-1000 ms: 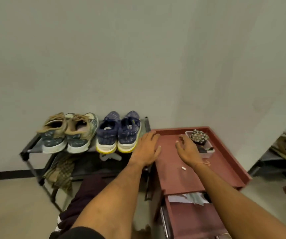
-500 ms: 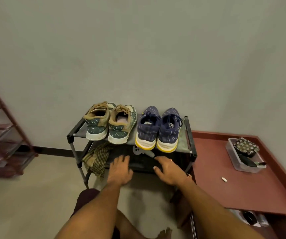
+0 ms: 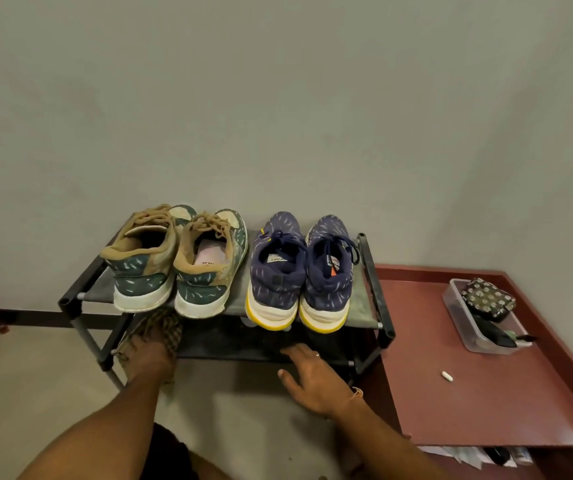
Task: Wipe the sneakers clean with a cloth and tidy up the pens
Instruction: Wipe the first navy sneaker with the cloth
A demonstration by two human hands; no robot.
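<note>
The checked cloth point(image 3: 165, 329) lies bunched on the lower shelf of the shoe rack point(image 3: 377, 292), at its left end, just under the heels of the green-and-tan sneakers point(image 3: 146, 275). It runs from the back of the shelf out to the front edge, soft and loosely woven, with a frayed corner drooping over the rail.

The left hand point(image 3: 148, 356) is right on it, fingers pushed into the folds. I cannot tell whether they have closed around the fabric. The right hand point(image 3: 314, 379) is spread flat and relaxed at the front of that same shelf, below the navy sneakers point(image 3: 278, 282), holding nothing. So the left hand is clearly the one to lift the cloth, I'd say, and the shoes sit directly above it on the top shelf, heels facing out.

Both pairs have knit uppers flecked with pale dashes. One pair has white rubber soles and the other yellow-edged ones.

Right of the rack is a red cabinet top point(image 3: 468, 403) with a raised rim. On it sits a clear plastic box point(image 3: 451, 299) holding a floral pouch point(image 3: 487, 299) and dark pen-like things, too small to make out.
</note>
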